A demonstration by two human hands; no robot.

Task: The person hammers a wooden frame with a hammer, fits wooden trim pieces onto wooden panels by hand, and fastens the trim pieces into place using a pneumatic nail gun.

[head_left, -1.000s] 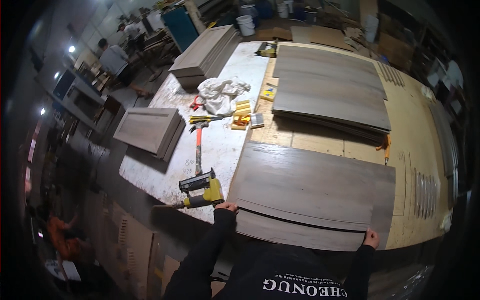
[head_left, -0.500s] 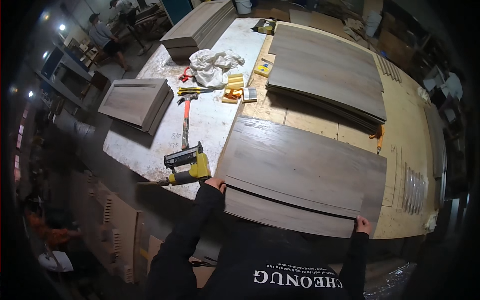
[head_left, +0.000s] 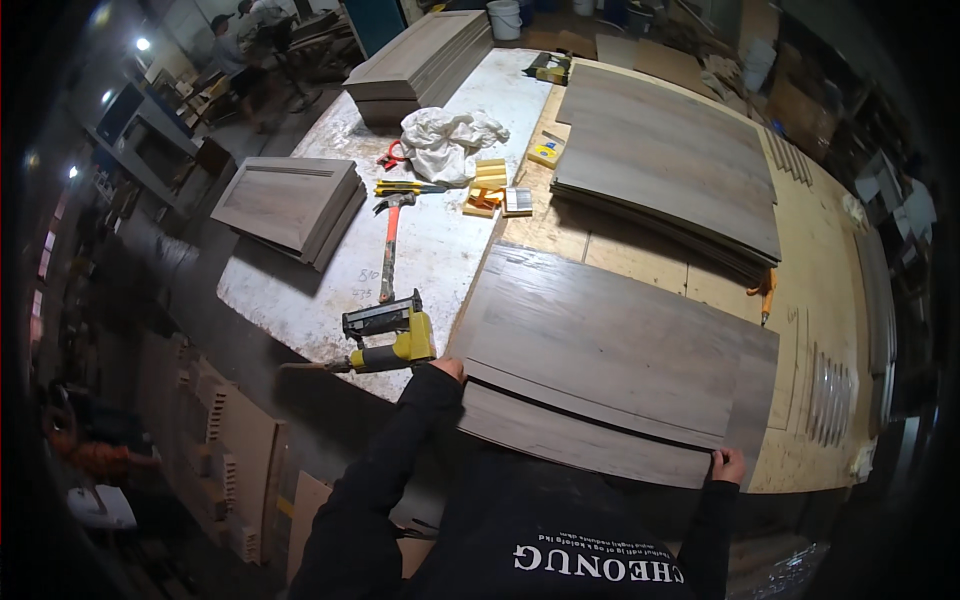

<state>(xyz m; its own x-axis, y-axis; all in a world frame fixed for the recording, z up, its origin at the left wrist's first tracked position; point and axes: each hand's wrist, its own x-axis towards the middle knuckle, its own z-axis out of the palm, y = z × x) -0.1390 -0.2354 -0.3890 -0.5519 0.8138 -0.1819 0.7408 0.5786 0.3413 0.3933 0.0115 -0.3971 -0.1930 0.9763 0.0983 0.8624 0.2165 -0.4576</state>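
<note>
A large grey-brown wood-grain panel lies on the table in front of me. Along its near side runs a narrower wood-grain board, with a dark gap between the two. My left hand is closed at the left end of this gap, gripping the narrow board's edge. At the right end, my right hand pinches the same board near its corner. The undersides of both grips are hidden. Just left of my left hand lies a yellow and black nail gun.
Behind the panel stands a stack of larger panels, an orange-handled tool at its corner. Leftward lie a hammer, a white cloth, a paper-wrapped small stack and stacked smaller panels. Clear strips lie far right.
The whole view has shifted slightly, so the table sits a little lower and further right. Both hands keep their places at the ends of the narrow board.
</note>
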